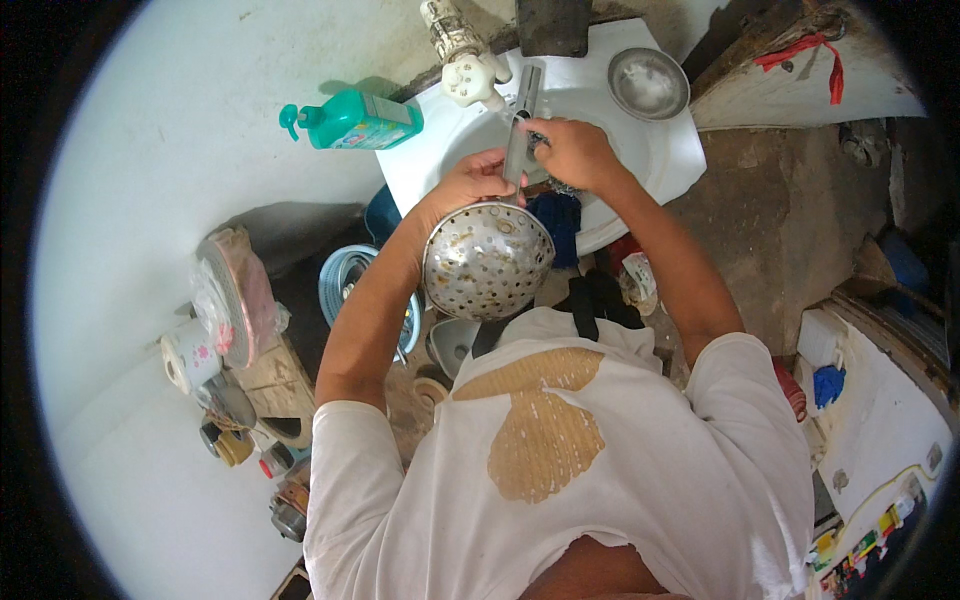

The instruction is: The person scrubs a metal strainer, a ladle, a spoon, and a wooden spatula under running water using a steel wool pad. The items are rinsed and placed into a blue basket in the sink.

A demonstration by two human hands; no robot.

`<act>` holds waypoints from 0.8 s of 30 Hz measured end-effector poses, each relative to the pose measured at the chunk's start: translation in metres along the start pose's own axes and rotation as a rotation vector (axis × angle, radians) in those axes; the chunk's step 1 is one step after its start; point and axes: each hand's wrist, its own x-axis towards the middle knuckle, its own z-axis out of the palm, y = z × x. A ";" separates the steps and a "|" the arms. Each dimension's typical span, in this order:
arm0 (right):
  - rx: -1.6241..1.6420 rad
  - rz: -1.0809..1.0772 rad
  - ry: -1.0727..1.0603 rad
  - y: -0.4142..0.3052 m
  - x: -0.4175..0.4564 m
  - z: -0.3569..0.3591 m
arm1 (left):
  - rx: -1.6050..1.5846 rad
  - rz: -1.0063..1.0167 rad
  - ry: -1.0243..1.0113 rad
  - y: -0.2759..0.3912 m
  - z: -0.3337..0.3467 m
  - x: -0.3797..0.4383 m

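A perforated metal strainer ladle (489,261) with rusty-looking stains hangs over the near edge of a white washbasin (675,154), its bowl close to my shirt. My left hand (480,178) is closed around its metal handle just above the bowl. Farther up the handle, my right hand (571,152) holds a dark wire scouring pad (537,140), mostly hidden by the fingers, against the handle's side. The handle's far end lies beside the white tap knob (469,79). More wire scourer mesh (562,187) shows below my right hand, near a dark blue cloth (556,225).
A green pump bottle (365,121) stands on the basin's left corner, and a metal bowl (648,84) sits at its right corner. Blue plastic baskets (346,271) are below my left forearm. A wooden stool (279,390) with containers stands at the left wall.
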 end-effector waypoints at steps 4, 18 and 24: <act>-0.272 0.112 -0.113 -0.010 0.000 0.015 | 0.293 -0.040 0.002 0.005 0.001 0.007; -0.223 -0.494 0.530 -0.003 0.017 0.011 | 0.964 0.165 0.205 -0.012 0.008 -0.005; -0.426 -0.390 0.494 0.017 0.034 0.016 | 1.408 0.157 0.341 -0.010 0.019 -0.013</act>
